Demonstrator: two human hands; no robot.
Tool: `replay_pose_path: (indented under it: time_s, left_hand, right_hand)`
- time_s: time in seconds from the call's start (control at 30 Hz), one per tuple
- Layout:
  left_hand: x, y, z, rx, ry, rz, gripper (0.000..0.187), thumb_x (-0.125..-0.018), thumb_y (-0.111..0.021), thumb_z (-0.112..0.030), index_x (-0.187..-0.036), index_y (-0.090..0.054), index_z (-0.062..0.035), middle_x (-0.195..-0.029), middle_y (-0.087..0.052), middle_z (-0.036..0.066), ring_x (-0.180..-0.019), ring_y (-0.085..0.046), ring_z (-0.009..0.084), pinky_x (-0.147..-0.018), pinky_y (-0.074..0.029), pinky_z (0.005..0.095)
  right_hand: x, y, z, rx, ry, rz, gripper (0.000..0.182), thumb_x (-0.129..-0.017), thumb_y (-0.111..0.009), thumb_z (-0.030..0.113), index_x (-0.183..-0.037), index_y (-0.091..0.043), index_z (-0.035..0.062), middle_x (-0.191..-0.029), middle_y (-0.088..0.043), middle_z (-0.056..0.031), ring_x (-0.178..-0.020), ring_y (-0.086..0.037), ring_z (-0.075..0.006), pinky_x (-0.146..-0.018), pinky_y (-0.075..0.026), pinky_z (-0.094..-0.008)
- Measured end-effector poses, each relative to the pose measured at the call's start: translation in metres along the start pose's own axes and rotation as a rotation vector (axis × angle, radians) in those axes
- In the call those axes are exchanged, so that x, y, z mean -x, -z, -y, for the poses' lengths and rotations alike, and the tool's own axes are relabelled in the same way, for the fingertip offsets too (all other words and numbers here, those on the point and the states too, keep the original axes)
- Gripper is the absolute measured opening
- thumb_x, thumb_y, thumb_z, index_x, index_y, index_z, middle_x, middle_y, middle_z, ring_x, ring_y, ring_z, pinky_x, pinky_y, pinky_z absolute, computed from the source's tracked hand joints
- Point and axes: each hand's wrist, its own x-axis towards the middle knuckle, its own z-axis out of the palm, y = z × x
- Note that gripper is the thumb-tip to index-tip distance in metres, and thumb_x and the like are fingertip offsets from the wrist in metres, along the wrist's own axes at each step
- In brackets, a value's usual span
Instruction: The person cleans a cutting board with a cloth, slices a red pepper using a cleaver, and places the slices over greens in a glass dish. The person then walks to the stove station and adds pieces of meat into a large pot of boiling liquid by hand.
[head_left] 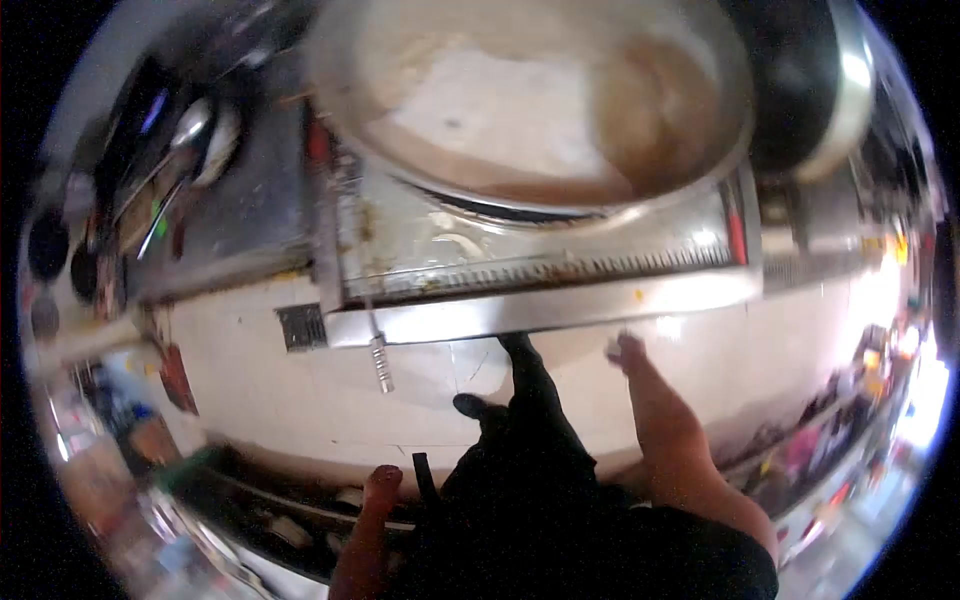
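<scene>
A wide round pan [530, 195] sits on the metal stove [480, 240] in front of me, with whitish and brown contents. My right hand [627, 352] is just below the stove's front edge, apart from it. Motion smears its fingers, and a small pale patch shows beside them. Low by my left side is my left hand [383, 487], away from the stove; its fingers are too small and blurred to make out. A coiled metal handle [381, 365] hangs down over the stove's front edge, nearest to neither hand.
On the left counter [240, 225] lie a ladle [192, 122] and other long utensils. A large dark pot [800, 90] stands right of the pan. Behind me runs a low shelf [300, 500] with items. Pale tiled floor [250, 370] lies between, where my dark shoes [480, 405] show.
</scene>
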Motion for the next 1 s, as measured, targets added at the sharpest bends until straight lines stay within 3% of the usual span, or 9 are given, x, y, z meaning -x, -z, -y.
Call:
replay_pose_path:
  time_s: [0.03, 0.1, 0.13, 0.2, 0.33, 0.5, 0.63, 0.8, 1.0]
  left_hand:
    - [0.003, -0.009, -0.005, 0.1, -0.012, -0.14, 0.016, -0.073, -0.062, -0.007, -0.088, -0.065, -0.009, -0.099, -0.064, 0.01, -0.099, -0.061, 0.0286, -0.081, -0.054, 0.0384]
    - [0.006, -0.065, -0.015, 0.436, -0.02, -0.47, 0.027, -0.069, -0.063, -0.011, -0.095, -0.066, -0.0092, -0.1, -0.065, 0.012, -0.1, -0.06, 0.0293, -0.082, -0.052, 0.0431]
    - [0.026, -0.023, -0.03, 0.208, -0.018, -0.479, 0.025, -0.076, -0.064, -0.019, -0.099, -0.066, -0.0084, -0.097, -0.067, 0.014, -0.098, -0.062, 0.0296, -0.082, -0.052, 0.0421]
    - [0.013, -0.085, -0.06, 0.99, 0.452, -0.448, 0.04, -0.087, -0.06, -0.042, -0.102, -0.066, -0.005, -0.101, -0.067, 0.015, -0.094, -0.064, 0.0323, -0.082, -0.051, 0.0398]
    - [0.076, -0.025, -0.111, 1.38, 0.86, -0.469, 0.037, -0.084, -0.059, -0.038, -0.101, -0.065, -0.0057, -0.102, -0.065, 0.02, -0.097, -0.06, 0.0371, -0.084, -0.048, 0.0449]
    - [0.103, -0.113, -0.181, 1.642, 1.151, -0.518, 0.036, -0.082, -0.058, -0.035, -0.103, -0.063, -0.006, -0.104, -0.064, 0.02, -0.099, -0.06, 0.0371, -0.084, -0.047, 0.0457]
    - [0.133, -0.168, -0.229, 1.962, 1.335, -0.381, 0.035, -0.082, -0.055, -0.033, -0.105, -0.062, -0.0068, -0.108, -0.064, 0.018, -0.102, -0.06, 0.0355, -0.085, -0.048, 0.0453]
    - [0.149, -0.251, -0.288, 2.054, 1.472, -0.313, 0.038, -0.082, -0.054, -0.032, -0.105, -0.065, -0.0046, -0.109, -0.064, 0.019, -0.102, -0.061, 0.0361, -0.086, -0.048, 0.0461]
    - [0.105, -0.385, -0.349, 1.832, 1.421, -0.341, 0.041, -0.082, -0.053, -0.038, -0.101, -0.067, -0.0036, -0.109, -0.063, 0.021, -0.103, -0.06, 0.0367, -0.089, -0.048, 0.0459]
  right_hand:
    - [0.011, 0.062, -0.018, 0.331, -0.081, -0.39, 0.021, -0.089, -0.053, 0.028, -0.077, -0.055, 0.0108, -0.067, -0.053, -0.0059, -0.054, -0.052, -0.0245, -0.045, -0.044, -0.0394]
    - [0.014, -0.073, -0.009, 0.823, -0.343, -0.603, 0.024, -0.089, -0.059, 0.028, -0.103, -0.059, 0.0086, -0.079, -0.065, -0.0118, -0.063, -0.065, -0.0256, -0.048, -0.051, -0.0367]
    - [0.0, -0.105, -0.023, 0.917, -0.459, -0.492, 0.028, -0.09, -0.055, 0.029, -0.108, -0.058, 0.0074, -0.083, -0.065, -0.0147, -0.066, -0.065, -0.0286, -0.05, -0.051, -0.0385]
    - [-0.037, -0.133, -0.052, 0.877, -0.632, -0.37, 0.041, -0.089, -0.047, 0.038, -0.113, -0.057, 0.0057, -0.089, -0.064, -0.0191, -0.072, -0.064, -0.0335, -0.054, -0.051, -0.0413]
    - [-0.155, -0.207, -0.13, 1.284, -1.441, -0.273, 0.037, -0.094, -0.046, 0.033, -0.114, -0.055, 0.0034, -0.088, -0.06, -0.0201, -0.079, -0.063, -0.033, -0.057, -0.049, -0.0458]
    - [-0.2, -0.272, -0.225, 1.613, -1.04, 0.725, 0.014, -0.093, -0.055, 0.019, -0.091, -0.056, 0.006, -0.067, -0.055, -0.0069, -0.049, -0.051, -0.0169, -0.043, -0.041, -0.0286]
    - [-0.212, -0.373, -0.306, 1.535, -1.483, 0.16, 0.012, -0.093, -0.048, 0.015, -0.082, -0.049, 0.009, -0.062, -0.048, -0.0043, -0.044, -0.044, -0.0144, -0.036, -0.034, -0.0273]
    - [-0.171, -0.424, -0.414, 1.999, -1.291, 0.228, 0.015, -0.091, -0.046, 0.013, -0.077, -0.043, 0.0097, -0.058, -0.045, -0.0041, -0.042, -0.044, -0.0169, -0.035, -0.033, -0.0294]
    - [-0.189, -0.374, -0.525, 2.42, -0.678, 1.544, 0.021, -0.087, -0.056, 0.02, -0.075, -0.059, 0.0023, -0.063, -0.057, -0.0076, -0.05, -0.053, -0.017, -0.045, -0.043, -0.0326]
